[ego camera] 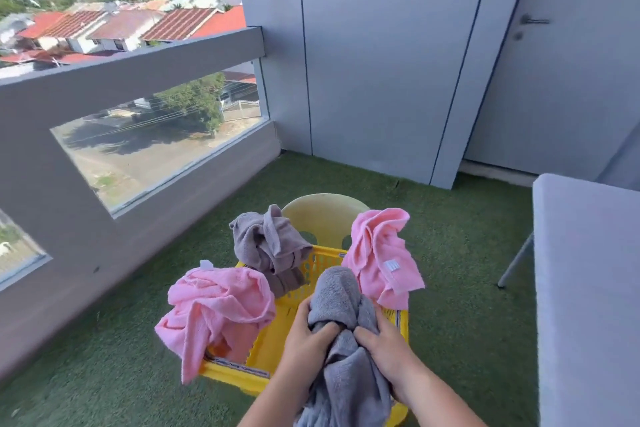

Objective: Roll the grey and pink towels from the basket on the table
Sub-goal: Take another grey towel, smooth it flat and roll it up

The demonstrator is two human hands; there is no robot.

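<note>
While your left hand (306,333) and right hand (381,340) both clutch the grey towel (341,298) above the yellow basket (242,383), the towel's lower end runs off frame; the bench (588,288) is cut off rightward.

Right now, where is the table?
In the head view the pale table stands at the far right, on the green turf, right of the yellow basket.

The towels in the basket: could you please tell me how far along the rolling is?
Done: no rolled towel shows on the table. In hand: left hand and right hand grip a grey towel over the basket. Left: all four; another grey towel and two pink towels hang on its rim.
</note>
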